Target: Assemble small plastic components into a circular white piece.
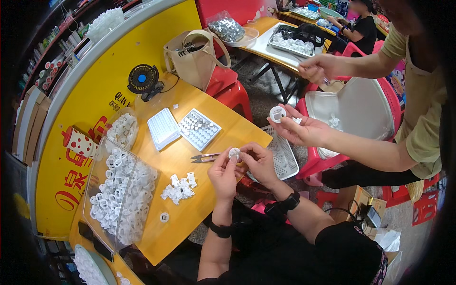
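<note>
Small round white piece [234, 152] | held up near the yellow table's [190, 209] edge | pinched by fingertips of both the left hand [222, 176] and right hand [261, 165] | gray snips [203, 156] laid just beside | white bits [177, 189] piled on the table | clear box [127, 204] heaped with white parts [110, 190]

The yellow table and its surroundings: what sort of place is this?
Probably a small assembly workshop: a clear bin heaped with white parts, a white tray of round pieces, and a left hand and right hand holding a white piece.
</note>
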A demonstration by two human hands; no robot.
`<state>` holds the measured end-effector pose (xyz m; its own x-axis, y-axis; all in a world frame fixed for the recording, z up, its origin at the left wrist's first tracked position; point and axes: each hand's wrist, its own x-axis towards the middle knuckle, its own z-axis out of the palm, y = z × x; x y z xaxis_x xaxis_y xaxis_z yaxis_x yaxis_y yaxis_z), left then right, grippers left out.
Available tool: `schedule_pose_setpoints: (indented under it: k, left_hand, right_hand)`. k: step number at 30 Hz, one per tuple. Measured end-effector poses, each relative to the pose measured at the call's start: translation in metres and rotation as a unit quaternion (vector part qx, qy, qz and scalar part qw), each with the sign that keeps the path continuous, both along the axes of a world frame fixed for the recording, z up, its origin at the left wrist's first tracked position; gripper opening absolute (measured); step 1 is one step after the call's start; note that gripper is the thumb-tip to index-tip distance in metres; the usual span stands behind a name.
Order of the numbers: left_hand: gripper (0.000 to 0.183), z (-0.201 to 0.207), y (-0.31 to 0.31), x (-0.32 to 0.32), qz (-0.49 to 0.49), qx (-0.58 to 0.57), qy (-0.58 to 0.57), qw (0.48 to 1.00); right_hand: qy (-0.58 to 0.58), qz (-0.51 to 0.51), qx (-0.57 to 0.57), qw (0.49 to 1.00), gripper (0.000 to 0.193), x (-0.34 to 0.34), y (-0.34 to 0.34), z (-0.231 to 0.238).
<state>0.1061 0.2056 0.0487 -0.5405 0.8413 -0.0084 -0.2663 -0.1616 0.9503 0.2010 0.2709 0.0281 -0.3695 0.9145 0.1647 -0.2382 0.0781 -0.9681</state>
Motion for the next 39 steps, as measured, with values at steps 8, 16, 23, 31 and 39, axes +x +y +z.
schedule_pose_setpoints:
  k: [8,16,23,31,39]
  left_hand:
    - [0.039,0.043,-0.004,0.008,0.124,-0.054,0.489,0.862]
    - [0.053,0.085,0.083,0.028,-0.076,0.183,0.435,0.879]
    - [0.035,0.082,0.099,0.029,-0.154,0.233,0.391,0.877]
    - [0.035,0.077,0.069,0.030,-0.075,0.226,0.467,0.852]
    - [0.050,0.051,0.051,0.022,0.024,0.160,0.329,0.930]
  right_hand:
    - [-0.048,-0.001,0.029,0.998,0.006,0.002,0.008,-0.010]
    - [0.062,-0.069,0.074,0.993,0.013,-0.023,0.002,-0.042]
    - [-0.079,0.016,0.042,0.996,0.009,0.008,0.007,-0.018]
    - [-0.179,-0.081,0.215,0.957,0.028,-0.001,0.003,-0.015]
    - [-0.130,0.027,0.106,0.985,0.021,0.007,0.000,0.025]
